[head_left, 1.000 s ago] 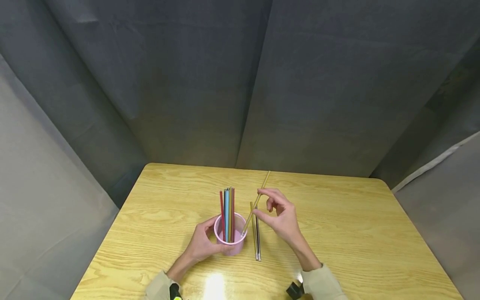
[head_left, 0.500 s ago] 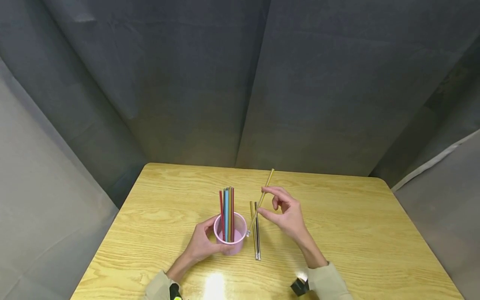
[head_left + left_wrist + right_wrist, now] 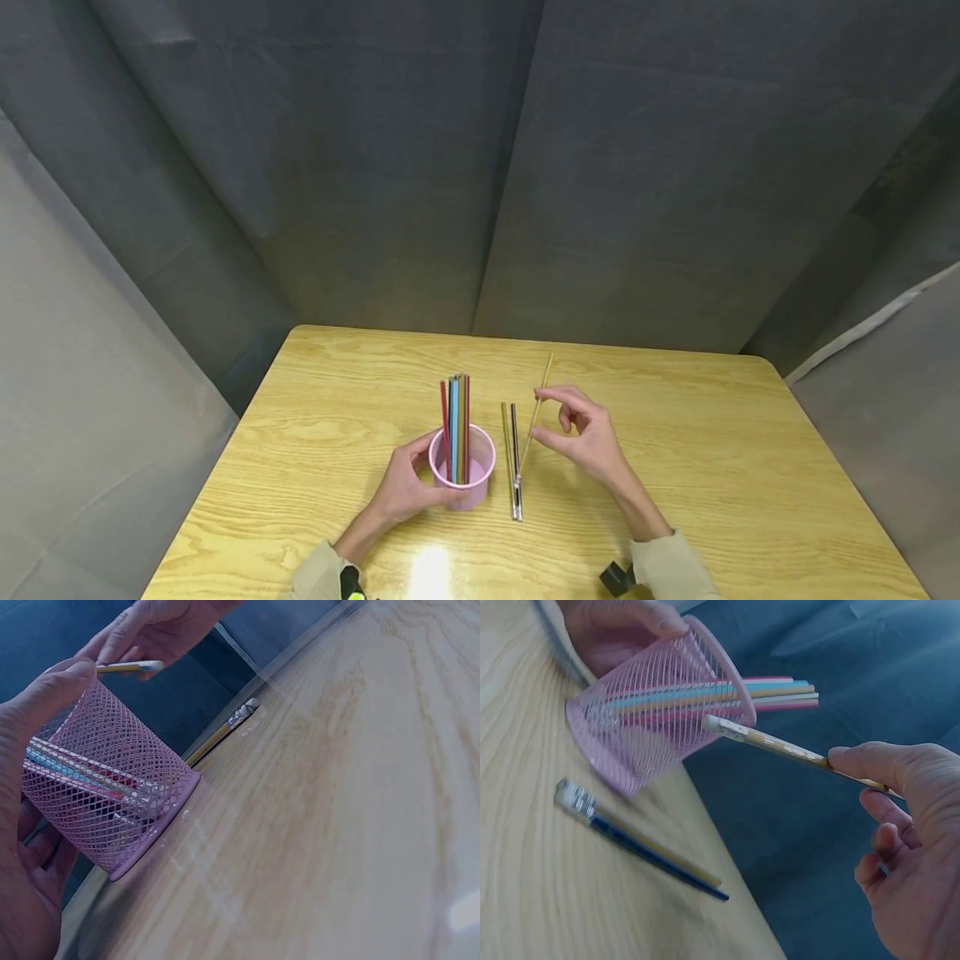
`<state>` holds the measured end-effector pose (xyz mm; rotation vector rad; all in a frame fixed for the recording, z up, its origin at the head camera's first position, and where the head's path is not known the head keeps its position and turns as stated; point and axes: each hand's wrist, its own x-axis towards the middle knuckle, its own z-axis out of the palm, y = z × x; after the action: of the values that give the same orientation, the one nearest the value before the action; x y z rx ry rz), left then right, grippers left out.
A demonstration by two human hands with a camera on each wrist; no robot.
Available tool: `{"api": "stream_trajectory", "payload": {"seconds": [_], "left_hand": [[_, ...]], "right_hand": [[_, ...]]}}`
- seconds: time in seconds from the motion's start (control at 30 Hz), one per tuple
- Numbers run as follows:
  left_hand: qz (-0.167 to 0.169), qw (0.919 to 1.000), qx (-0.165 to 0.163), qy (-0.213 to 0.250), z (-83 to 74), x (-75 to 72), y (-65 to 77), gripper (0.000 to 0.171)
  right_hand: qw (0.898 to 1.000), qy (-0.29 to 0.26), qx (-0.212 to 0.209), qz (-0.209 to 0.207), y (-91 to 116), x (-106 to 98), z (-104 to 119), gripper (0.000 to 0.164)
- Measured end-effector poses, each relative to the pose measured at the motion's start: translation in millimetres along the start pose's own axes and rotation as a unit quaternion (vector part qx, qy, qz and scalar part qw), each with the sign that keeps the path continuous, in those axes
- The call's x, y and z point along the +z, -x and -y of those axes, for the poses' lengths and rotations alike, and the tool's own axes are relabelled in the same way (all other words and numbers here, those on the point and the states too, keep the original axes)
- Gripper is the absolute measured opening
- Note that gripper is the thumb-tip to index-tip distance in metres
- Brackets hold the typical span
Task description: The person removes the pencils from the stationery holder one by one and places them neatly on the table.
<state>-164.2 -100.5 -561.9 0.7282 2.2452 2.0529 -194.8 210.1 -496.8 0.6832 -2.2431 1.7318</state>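
One yellow pencil [image 3: 784,748] is pinched between the thumb and fingertips of my right hand [image 3: 588,437]; I hold it tilted, eraser end down, outside the cup and clear of the worktop [image 3: 712,450]. My left hand [image 3: 405,492] grips the side of the pink mesh cup [image 3: 652,754], thumb at its rim. Inside lean several pencils [image 3: 455,425], red, light blue and brownish among them. Between the cup and my right hand, a yellowish pencil [image 3: 507,454] and a black pencil [image 3: 515,437] lie side by side, eraser ends towards me.
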Motion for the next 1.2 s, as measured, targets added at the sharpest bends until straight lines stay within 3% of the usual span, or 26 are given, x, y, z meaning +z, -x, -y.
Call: {"api": "stream_trajectory", "payload": {"seconds": [0.53, 0.97, 1.2], "left_hand": [[-0.003, 1.0, -0.002, -0.005, -0.6, -0.1, -1.5, 0.083], [-0.002, 1.0, -0.009, -0.002, 0.2, 0.1, 0.1, 0.084], [0.001, 1.0, 0.0, 0.009, 1.9, 0.0, -0.5, 0.085]], "right_hand": [[0.998, 0.017, 0.042, 0.047, 15, -12, -33, 0.053], [0.989, 0.025, 0.112, 0.093, 19, -12, -50, 0.051], [0.988, 0.019, 0.111, 0.107, 19, -10, -52, 0.049]]}}
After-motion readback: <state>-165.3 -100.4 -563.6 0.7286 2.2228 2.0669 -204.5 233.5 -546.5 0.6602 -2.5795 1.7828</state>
